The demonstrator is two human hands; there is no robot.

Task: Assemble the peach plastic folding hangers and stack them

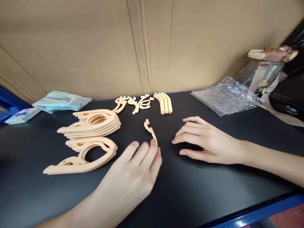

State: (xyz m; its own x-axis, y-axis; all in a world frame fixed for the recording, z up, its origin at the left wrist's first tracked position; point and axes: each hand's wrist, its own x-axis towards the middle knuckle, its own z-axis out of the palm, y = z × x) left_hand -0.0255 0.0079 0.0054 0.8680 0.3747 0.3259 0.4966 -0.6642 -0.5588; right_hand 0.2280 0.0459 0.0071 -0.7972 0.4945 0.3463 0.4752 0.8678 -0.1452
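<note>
My left hand (139,167) is closed over the near end of a slim, curved cream plastic piece (148,127), which looks like part of a folding hanger. Its far, hooked end sticks out past the fingertips; the rest is hidden under the hand. To the right, my right hand (199,139) hovers over or rests on the table with its fingers apart, holding nothing. Left of my left hand lie two stacks of folded cream hangers, a far stack (95,128) and a near stack (95,164).
Along the back of the black table (180,196) lie loose curved pieces (134,104) and several straighter arms (163,103). A blue-white packet (59,100) sits back left. Back right are a clear plastic bag (220,96) and a strapped bottle (270,63). Cardboard (95,47) stands behind.
</note>
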